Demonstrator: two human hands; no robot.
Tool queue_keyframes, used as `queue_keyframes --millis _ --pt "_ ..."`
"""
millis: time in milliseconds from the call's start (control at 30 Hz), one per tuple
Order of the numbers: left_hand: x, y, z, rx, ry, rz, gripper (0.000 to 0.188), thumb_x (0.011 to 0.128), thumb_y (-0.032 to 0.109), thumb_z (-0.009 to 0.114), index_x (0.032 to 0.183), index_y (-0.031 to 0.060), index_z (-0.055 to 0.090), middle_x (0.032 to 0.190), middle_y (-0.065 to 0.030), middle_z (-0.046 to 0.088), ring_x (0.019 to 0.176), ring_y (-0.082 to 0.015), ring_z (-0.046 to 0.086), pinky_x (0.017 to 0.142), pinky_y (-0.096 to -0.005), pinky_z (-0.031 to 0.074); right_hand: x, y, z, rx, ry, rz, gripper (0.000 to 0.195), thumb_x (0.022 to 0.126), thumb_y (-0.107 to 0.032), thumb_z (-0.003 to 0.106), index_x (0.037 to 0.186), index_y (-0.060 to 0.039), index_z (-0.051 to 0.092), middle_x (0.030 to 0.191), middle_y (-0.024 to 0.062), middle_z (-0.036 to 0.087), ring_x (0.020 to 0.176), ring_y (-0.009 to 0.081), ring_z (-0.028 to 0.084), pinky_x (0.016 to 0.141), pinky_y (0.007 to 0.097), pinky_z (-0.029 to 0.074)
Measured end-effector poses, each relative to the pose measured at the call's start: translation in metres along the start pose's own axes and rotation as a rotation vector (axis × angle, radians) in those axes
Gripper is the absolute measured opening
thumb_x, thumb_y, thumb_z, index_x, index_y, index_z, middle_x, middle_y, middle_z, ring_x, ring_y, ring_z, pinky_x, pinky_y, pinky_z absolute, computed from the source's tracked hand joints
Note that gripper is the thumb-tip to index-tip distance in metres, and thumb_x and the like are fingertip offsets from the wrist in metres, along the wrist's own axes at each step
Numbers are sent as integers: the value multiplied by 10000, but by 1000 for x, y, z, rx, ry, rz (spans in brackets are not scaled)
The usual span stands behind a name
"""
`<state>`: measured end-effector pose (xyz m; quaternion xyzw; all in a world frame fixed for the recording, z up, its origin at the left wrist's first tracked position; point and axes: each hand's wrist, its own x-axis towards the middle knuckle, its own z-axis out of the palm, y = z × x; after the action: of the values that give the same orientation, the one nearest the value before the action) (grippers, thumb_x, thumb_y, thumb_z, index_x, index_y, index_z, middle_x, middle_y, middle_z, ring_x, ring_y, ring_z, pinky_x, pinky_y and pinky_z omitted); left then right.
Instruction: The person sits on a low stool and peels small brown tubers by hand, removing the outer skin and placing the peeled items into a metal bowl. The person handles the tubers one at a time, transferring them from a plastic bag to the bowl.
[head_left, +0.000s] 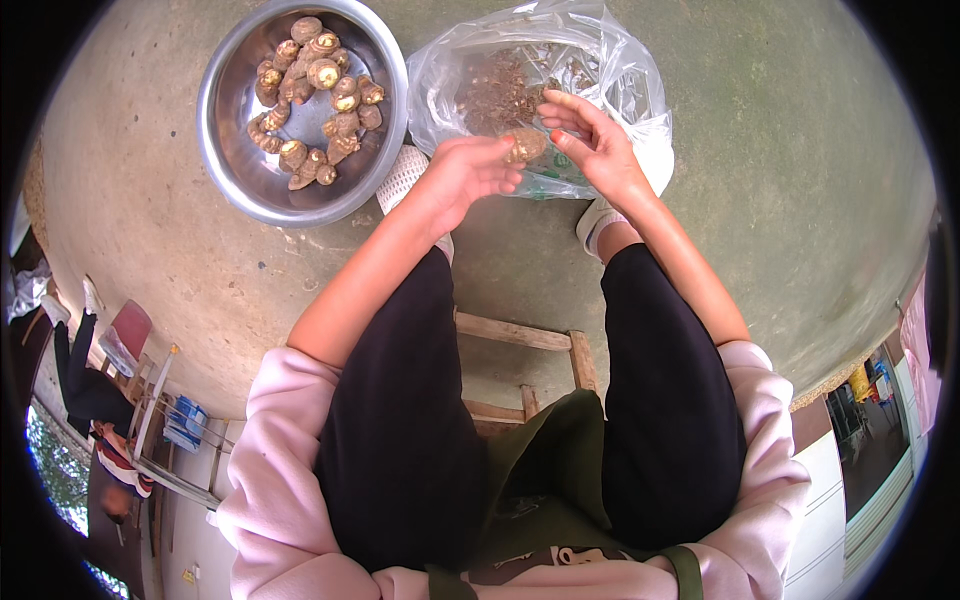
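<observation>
My left hand (472, 172) holds a brown taro corm (526, 145) between thumb and fingers, over the near side of a clear plastic bag (637, 82). Beside it my right hand (592, 139) has its thumb and fingers spread, with nothing in its grasp. The bag stands open and contains brown fibrous scraps (495, 90). To the left of the bag, a stainless steel basin (225, 150) holds several taro corms (324, 73), some with pale cut ends.
White shoes (594, 217) flank the bag's near side on the concrete floor (750, 187). Between my knees shows a wooden stool frame (517, 330). At far left, another person (97, 397) sits near a red chair (131, 326) and a blue item (186, 424).
</observation>
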<state>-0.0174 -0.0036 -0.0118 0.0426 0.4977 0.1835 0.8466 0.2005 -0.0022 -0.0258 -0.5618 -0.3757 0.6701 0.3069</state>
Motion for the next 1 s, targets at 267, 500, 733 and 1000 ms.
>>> queue_keyframes --millis 267,500,733,1000 --pt "-3 2 8 82 12 -29 347 1000 301 526 1165 0 576 1022 -146 674 948 -208 655 767 -358 551 -3 -7 -4 7 -203 169 380 948 -133 634 1300 -7 568 1131 72 671 984 138 635 862 291 515" --pt "6 0 5 330 95 294 173 962 83 528 1072 -28 600 990 -130 672 887 -187 656 748 -314 560 -3 -1 -8 106 -150 289 391 992 -219 583 1297 22 551 1124 66 667 942 147 666 812 264 536" --pt "9 0 12 347 215 331 166 934 83 525 978 -58 599 896 -154 677 738 -178 650 643 -305 547 -3 -5 -6 270 -133 382 399 1001 -327 558 1214 9 591 1076 102 679 869 137 673 793 256 547" --pt "10 11 0 428 104 238 135 944 91 561 924 -35 602 863 -115 684 727 -162 655 647 -301 544 -2 -4 -11 382 -146 483 418 989 -395 563 1121 1 586 1002 161 680 835 152 644 820 299 531"
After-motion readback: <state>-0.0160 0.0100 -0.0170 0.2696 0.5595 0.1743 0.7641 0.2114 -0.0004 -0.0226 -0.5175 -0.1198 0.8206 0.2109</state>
